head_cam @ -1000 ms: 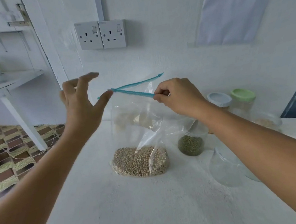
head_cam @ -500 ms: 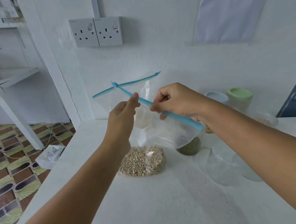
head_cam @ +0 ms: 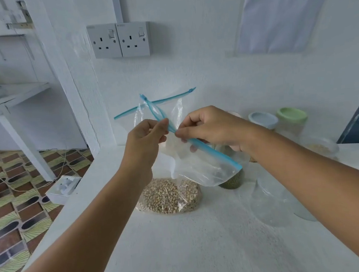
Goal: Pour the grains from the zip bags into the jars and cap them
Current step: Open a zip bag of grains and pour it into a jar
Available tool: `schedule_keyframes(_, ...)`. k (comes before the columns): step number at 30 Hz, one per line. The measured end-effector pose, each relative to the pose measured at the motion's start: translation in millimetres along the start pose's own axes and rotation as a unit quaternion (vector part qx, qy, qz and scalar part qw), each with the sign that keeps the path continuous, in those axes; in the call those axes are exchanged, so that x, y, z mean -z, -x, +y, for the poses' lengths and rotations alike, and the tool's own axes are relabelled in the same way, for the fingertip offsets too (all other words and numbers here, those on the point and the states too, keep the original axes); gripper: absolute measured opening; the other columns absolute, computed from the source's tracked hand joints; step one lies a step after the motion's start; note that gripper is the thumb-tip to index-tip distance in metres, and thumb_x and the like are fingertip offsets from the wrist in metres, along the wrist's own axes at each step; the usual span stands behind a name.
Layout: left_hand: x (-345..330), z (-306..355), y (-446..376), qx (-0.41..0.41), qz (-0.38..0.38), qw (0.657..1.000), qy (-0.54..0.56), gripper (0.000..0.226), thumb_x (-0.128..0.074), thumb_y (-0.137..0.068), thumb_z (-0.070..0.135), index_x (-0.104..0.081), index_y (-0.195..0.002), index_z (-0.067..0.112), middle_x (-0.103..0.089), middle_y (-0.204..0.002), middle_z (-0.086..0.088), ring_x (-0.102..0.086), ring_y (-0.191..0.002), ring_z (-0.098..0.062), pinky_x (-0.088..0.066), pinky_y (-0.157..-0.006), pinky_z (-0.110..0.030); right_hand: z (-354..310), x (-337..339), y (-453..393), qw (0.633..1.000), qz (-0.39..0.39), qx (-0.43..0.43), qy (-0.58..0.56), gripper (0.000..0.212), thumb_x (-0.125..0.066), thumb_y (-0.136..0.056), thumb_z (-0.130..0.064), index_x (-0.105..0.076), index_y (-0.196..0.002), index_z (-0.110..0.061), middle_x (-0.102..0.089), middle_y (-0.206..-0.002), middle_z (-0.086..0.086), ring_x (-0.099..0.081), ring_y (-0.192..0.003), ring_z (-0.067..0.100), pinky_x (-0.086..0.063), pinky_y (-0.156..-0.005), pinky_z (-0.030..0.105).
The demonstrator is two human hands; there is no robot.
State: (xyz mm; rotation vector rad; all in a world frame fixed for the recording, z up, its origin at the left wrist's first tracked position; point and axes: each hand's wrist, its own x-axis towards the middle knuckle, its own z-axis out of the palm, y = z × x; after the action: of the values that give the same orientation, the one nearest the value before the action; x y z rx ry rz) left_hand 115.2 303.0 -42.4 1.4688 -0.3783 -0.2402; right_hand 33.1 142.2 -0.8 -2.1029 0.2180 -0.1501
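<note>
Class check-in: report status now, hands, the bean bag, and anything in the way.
Left hand and right hand both pinch the blue zip strip. Bean bag stands on the counter, unpoured. Clear jar lies beside it.

Soft, even, cool-white daylight fills the scene; shadows are faint. Wide-angle distortion bends the wall [head_cam: 190,73] edges. The poster [head_cam: 280,12] text is blurred, unreadable.
</note>
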Motion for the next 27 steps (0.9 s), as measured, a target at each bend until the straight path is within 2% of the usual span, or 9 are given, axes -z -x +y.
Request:
schedule_keyframes(2, 6.0, -0.4, 3.9, -0.010, -0.043, 0.999, 0.032, 0.021, -0.060, -0.105, 0.030, -0.065, -0.087, 0.020, -0.067, -0.084, 0.006, -0.059, -0.087, -0.013, -0.045, -0.085, -0.028, 1.3, 3.6, -1.0, 0.997, -0.009, -0.026, -0.072, 0.028, -0.080, -0.090, -0.028, -0.076, -0.105, -0.005, -0.077, -0.089, 0.003, -0.073, -0.075, 0.017, -0.060, -0.075, 0.026)
schedule_keyframes(6, 14.0, -1.1, 9.9, -0.025, -0.088, 0.996, 0.023, 0.019, -0.049, -0.110, 0.031, -0.063, -0.102, 0.020, -0.066, -0.098, 0.004, -0.060, -0.097, -0.014, -0.045, -0.095, -0.032, 3.8, 2.0, -1.0, 0.981, -0.079, -0.059, -0.164, 0.022, -0.081, -0.084, -0.025, -0.073, -0.098, -0.010, -0.072, -0.085, 0.003, -0.067, -0.077, 0.012, -0.058, -0.075, 0.025)
schedule_keyframes(9, 16.6, -0.1, 9.6, -0.033, -0.099, 0.994, 0.028, 0.018, -0.046, -0.111, 0.029, -0.060, -0.104, 0.019, -0.064, -0.102, 0.001, -0.059, -0.095, -0.012, -0.044, -0.094, -0.033, 0.4, -0.5, -0.9, 0.965, -0.106, -0.082, -0.227, 0.010, -0.074, -0.092, -0.016, -0.069, -0.096, -0.009, -0.065, -0.080, 0.003, -0.062, -0.068, 0.009, -0.055, -0.067, 0.022)
schedule_keyframes(12, 19.2, -3.8, 7.8, -0.042, -0.084, 0.994, 0.048, 0.015, -0.044, -0.111, 0.022, -0.053, -0.102, 0.016, -0.057, -0.098, -0.001, -0.053, -0.090, -0.015, -0.041, -0.093, -0.036, 0.6, 0.4, -1.9, 0.946, -0.128, -0.101, -0.281, 0.007, -0.074, -0.088, -0.018, -0.069, -0.085, -0.017, -0.062, -0.075, -0.001, -0.060, -0.065, 0.011, -0.050, -0.073, 0.027)
schedule_keyframes(15, 24.0, -5.9, 5.7, -0.055, -0.046, 0.995, 0.065, 0.021, -0.042, -0.109, 0.015, -0.050, -0.089, 0.017, -0.055, -0.086, -0.001, -0.047, -0.089, -0.022, -0.038, -0.090, -0.040, 4.5, -1.9, -5.7, 0.950, -0.091, -0.100, -0.283, 0.010, -0.070, -0.094, -0.017, -0.066, -0.085, -0.018, -0.061, -0.072, -0.003, -0.062, -0.059, 0.009, -0.053, -0.075, 0.027)
schedule_keyframes(18, 29.9, 2.7, 5.4, -0.081, -0.018, 0.993, 0.089, 0.029, -0.039, -0.108, 0.011, -0.048, -0.080, 0.014, -0.056, -0.074, -0.001, -0.050, -0.077, -0.016, -0.039, -0.083, -0.036, 1.6, -0.9, -9.6, 0.932, -0.018, -0.079, -0.353, 0.014, -0.066, -0.098, -0.016, -0.064, -0.085, -0.013, -0.060, -0.068, 0.001, -0.060, -0.054, 0.010, -0.049, -0.089, 0.037)
schedule_keyframes(20, 33.2, 13.2, 1.6, -0.088, -0.007, 0.989, 0.119, 0.033, -0.039, -0.107, 0.009, -0.044, -0.075, 0.016, -0.053, -0.067, 0.000, -0.049, -0.068, -0.014, -0.039, -0.076, -0.032, -3.9, 3.5, -11.1, 0.919, 0.011, -0.065, -0.388, 0.017, -0.064, -0.101, -0.016, -0.063, -0.084, -0.012, -0.060, -0.065, 0.001, -0.059, -0.053, 0.010, -0.047, -0.094, 0.038)
schedule_keyframes(25, 37.0, 48.6, -19.5, -0.101, -0.008, 0.980, 0.171, 0.034, -0.042, -0.102, 0.008, -0.044, -0.069, 0.019, -0.050, -0.062, 0.001, -0.044, -0.065, -0.016, -0.035, -0.072, -0.034, -19.1, 15.3, -11.8, 0.909, 0.037, -0.021, -0.415, 0.014, -0.065, -0.100, -0.019, -0.064, -0.088, -0.012, -0.060, -0.066, 0.000, -0.059, -0.060, 0.011, -0.052, -0.091, 0.033)
schedule_keyframes(27, 34.3, 56.7, -27.3, -0.103, -0.015, 0.980, 0.172, 0.034, -0.043, -0.101, 0.009, -0.045, -0.069, 0.020, -0.052, -0.063, 0.002, -0.044, -0.068, -0.016, -0.036, -0.072, -0.033, -22.4, 20.0, -10.7, 0.899, 0.039, -0.013, -0.436, 0.011, -0.066, -0.099, -0.019, -0.065, -0.089, -0.013, -0.060, -0.070, -0.001, -0.058, -0.062, 0.010, -0.056, -0.080, 0.028)
